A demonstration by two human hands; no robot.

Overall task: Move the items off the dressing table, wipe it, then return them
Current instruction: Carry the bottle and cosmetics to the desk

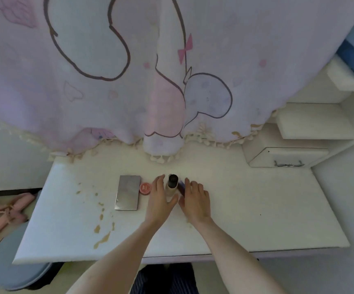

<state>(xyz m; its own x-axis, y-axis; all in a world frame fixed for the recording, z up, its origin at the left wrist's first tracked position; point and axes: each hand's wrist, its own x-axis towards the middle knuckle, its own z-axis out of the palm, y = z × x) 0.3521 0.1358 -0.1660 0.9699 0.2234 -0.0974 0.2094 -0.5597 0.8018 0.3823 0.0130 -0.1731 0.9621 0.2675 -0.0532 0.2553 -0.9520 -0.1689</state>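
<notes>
A pale bottle with a black cap (pixel 172 183) stands upright in the middle of the white dressing table (pixel 256 209). My left hand (pixel 160 198) curls around the bottle's left side, thumb touching its base. My right hand (pixel 196 200) rests just right of it, fingers apart, against a small dark red and blue item (pixel 181 187) that is mostly hidden. Left of my hands sit a round red tin (pixel 145 188) and a flat silver palette case (pixel 128 195). Brown spill stains (pixel 101 230) run down the left part of the tabletop.
A pastel cartoon cloth (pixel 129 81) hangs over the back of the table. White stepped shelves with a small drawer (pixel 286 158) stand at the right. A round blue-grey stool (pixel 15 264) and pink straps (pixel 4 213) lie on the floor at the left.
</notes>
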